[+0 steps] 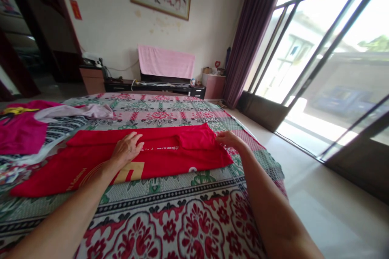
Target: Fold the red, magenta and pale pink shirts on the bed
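A red T-shirt with gold and white print lies spread on a patterned cloth, its far side folded over lengthwise and a sleeve laid back along the fold. My left hand rests on the folded part with its fingers stretched out and apart. At the shirt's right end, my right hand has thumb and fingers closed in a pinch at the edge by the sleeve. The exact grip of those fingertips is partly hidden.
The patterned cloth covers the table. On the left lies a pile of clothes, magenta, striped and pale. Against the far wall stands a low cabinet with a pink towel over a screen. Glass doors are at right.
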Demonstrator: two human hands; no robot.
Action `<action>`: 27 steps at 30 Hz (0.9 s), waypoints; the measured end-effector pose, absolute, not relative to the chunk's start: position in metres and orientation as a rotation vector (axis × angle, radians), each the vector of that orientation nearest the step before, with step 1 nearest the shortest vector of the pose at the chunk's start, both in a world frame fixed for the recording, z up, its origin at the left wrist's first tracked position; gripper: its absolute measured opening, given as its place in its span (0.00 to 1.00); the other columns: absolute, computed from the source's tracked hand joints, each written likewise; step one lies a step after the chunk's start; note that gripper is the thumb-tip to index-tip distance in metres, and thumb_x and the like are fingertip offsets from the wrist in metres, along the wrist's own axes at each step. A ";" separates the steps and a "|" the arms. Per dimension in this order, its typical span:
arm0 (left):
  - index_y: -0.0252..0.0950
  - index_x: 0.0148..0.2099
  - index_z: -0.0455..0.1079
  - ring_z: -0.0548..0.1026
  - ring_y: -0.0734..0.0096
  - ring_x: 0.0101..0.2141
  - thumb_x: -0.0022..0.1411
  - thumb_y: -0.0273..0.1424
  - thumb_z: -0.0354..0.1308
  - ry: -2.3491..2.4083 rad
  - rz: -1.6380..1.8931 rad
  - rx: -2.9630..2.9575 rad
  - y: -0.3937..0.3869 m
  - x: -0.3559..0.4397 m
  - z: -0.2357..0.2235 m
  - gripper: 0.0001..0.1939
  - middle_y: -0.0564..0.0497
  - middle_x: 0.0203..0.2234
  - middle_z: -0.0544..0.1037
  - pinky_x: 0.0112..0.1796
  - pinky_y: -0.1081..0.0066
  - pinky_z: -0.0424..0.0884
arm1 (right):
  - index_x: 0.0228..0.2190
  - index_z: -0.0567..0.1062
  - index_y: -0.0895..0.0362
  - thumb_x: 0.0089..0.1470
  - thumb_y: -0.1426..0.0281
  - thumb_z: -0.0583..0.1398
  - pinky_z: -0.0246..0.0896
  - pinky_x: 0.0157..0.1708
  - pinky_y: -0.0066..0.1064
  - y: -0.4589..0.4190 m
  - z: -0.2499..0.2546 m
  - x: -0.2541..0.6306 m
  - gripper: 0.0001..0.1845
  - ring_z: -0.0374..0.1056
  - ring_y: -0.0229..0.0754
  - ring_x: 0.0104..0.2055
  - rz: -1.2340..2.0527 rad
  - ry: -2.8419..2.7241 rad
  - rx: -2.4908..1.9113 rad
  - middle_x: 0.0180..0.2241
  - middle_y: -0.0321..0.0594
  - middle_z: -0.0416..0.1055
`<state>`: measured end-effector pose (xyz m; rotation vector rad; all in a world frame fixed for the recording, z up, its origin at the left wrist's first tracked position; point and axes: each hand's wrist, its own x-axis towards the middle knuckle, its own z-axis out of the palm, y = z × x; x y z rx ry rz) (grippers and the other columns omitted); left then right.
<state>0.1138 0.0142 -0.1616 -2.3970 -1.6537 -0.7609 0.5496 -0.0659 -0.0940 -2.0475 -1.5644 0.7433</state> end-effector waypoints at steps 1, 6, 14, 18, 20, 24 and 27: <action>0.32 0.55 0.71 0.69 0.55 0.56 0.61 0.35 0.49 -1.627 -0.768 -2.412 0.012 0.119 -0.157 0.23 0.39 0.56 0.70 0.55 0.59 0.66 | 0.23 0.77 0.59 0.43 0.68 0.62 0.56 0.19 0.20 -0.072 -0.090 0.551 0.07 0.62 0.31 0.20 0.823 -1.584 -2.064 0.18 0.34 0.69; 0.35 0.56 0.69 0.67 0.59 0.58 0.63 0.33 0.48 -1.269 -0.727 -2.673 -0.015 0.175 -0.139 0.22 0.41 0.59 0.67 0.56 0.59 0.65 | 0.30 0.80 0.56 0.37 0.66 0.68 0.58 0.19 0.22 -0.090 -0.071 0.555 0.14 0.63 0.32 0.20 1.115 -1.703 -2.110 0.20 0.34 0.71; 0.40 0.57 0.70 0.65 0.53 0.59 0.66 0.39 0.49 -1.225 -0.607 -2.840 -0.042 0.224 -0.156 0.21 0.42 0.59 0.68 0.56 0.52 0.64 | 0.26 0.79 0.55 0.32 0.73 0.67 0.58 0.21 0.24 -0.095 -0.067 0.548 0.11 0.62 0.33 0.20 1.016 -1.839 -2.254 0.17 0.32 0.70; 0.41 0.57 0.70 0.65 0.53 0.59 0.65 0.38 0.49 -1.246 -0.632 -2.831 -0.042 0.221 -0.159 0.21 0.43 0.59 0.68 0.57 0.51 0.63 | 0.22 0.78 0.55 0.30 0.74 0.67 0.60 0.22 0.26 -0.096 -0.065 0.552 0.09 0.65 0.35 0.21 1.083 -1.785 -2.360 0.18 0.33 0.71; 0.40 0.57 0.71 0.65 0.53 0.59 0.65 0.38 0.50 -1.255 -0.641 -2.833 -0.042 0.222 -0.159 0.21 0.42 0.59 0.68 0.57 0.51 0.63 | 0.24 0.78 0.55 0.32 0.72 0.67 0.61 0.23 0.27 -0.097 -0.061 0.553 0.09 0.66 0.36 0.22 1.082 -1.804 -2.365 0.19 0.34 0.72; 0.37 0.57 0.71 0.66 0.54 0.58 0.65 0.38 0.51 -1.237 -0.670 -2.841 -0.043 0.223 -0.155 0.21 0.40 0.58 0.69 0.56 0.54 0.64 | 0.26 0.79 0.57 0.41 0.69 0.63 0.58 0.24 0.27 -0.096 -0.054 0.546 0.07 0.66 0.37 0.24 0.747 -1.939 -2.246 0.23 0.37 0.74; 0.34 0.56 0.71 0.67 0.56 0.57 0.65 0.37 0.50 -1.243 -0.694 -2.818 -0.041 0.217 -0.150 0.21 0.39 0.57 0.69 0.57 0.58 0.64 | 0.32 0.79 0.57 0.46 0.71 0.59 0.59 0.30 0.26 -0.087 -0.057 0.524 0.10 0.69 0.39 0.30 0.296 -1.980 -2.008 0.29 0.38 0.77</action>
